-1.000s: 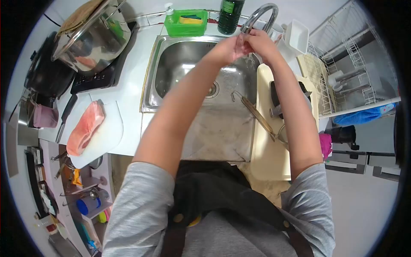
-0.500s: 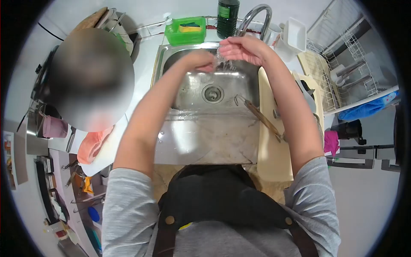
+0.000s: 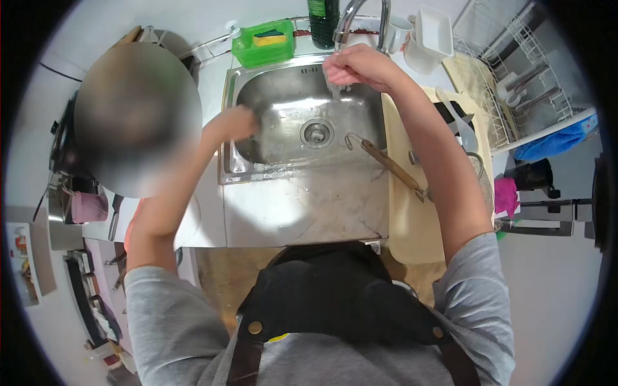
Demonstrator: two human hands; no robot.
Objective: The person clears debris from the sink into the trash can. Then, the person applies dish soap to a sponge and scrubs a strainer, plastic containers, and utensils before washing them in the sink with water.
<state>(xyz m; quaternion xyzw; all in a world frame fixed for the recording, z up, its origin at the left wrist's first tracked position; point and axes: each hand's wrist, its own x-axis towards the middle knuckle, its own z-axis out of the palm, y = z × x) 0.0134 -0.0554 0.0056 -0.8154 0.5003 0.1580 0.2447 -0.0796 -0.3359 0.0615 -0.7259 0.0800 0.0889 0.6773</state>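
My right hand (image 3: pixel 357 66) is under the curved faucet (image 3: pixel 346 26), with water running over it; its fingers are stretched out and somewhat curled, holding nothing. My left hand (image 3: pixel 239 123) is over the left rim of the steel sink (image 3: pixel 277 170), smeared by motion, its fingers unclear. The sink drain (image 3: pixel 317 134) lies between and below the hands. A whisk-like tool with a wooden handle (image 3: pixel 394 169) leans from the sink onto a cream tray (image 3: pixel 412 241). Behind my left forearm, only a sliver of pink meat (image 3: pixel 131 226) shows.
A green caddy (image 3: pixel 248 53) with a yellow sponge (image 3: pixel 269 40) and a dark bottle (image 3: pixel 324 26) stand behind the sink. At right are white containers (image 3: pixel 436 32) and a wire dish rack (image 3: pixel 492 122). A knife (image 3: pixel 116 215) lies left. A blurred round patch hides the upper left.
My hands have moved apart. My left hand has left the water and swung left past the sink's edge, while my right hand remains under the faucet. The view has shifted slightly.
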